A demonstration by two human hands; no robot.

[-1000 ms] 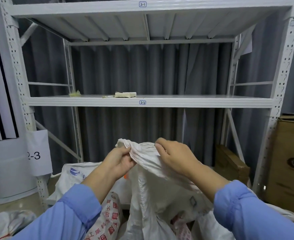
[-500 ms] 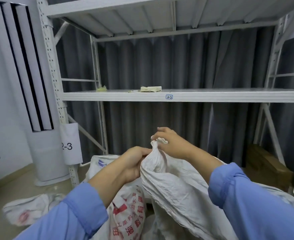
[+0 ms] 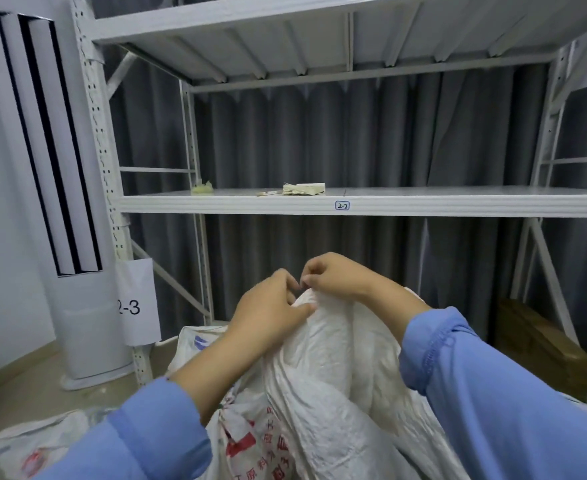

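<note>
Storeroom: steel racking [image 3: 458, 201] is carrying a 2-2 tag [image 3: 342, 205] and a 2-3 sheet [image 3: 136, 303], woven sacks [image 3: 337, 375] lying heaped at its foot, cardboard cartons [image 3: 541, 351] sitting right.

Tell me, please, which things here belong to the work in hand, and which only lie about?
In the job: white sack, its gathered mouth gripped by left hand and right hand.
Lying about: red-printed sack, paper stack, yellowish wad, cardboard box.

crinkled matt woven-plastic sack [image 3: 323, 368], matt painted metal shelf [image 3: 423, 202], soft cloth curtain [image 3: 319, 133].
</note>
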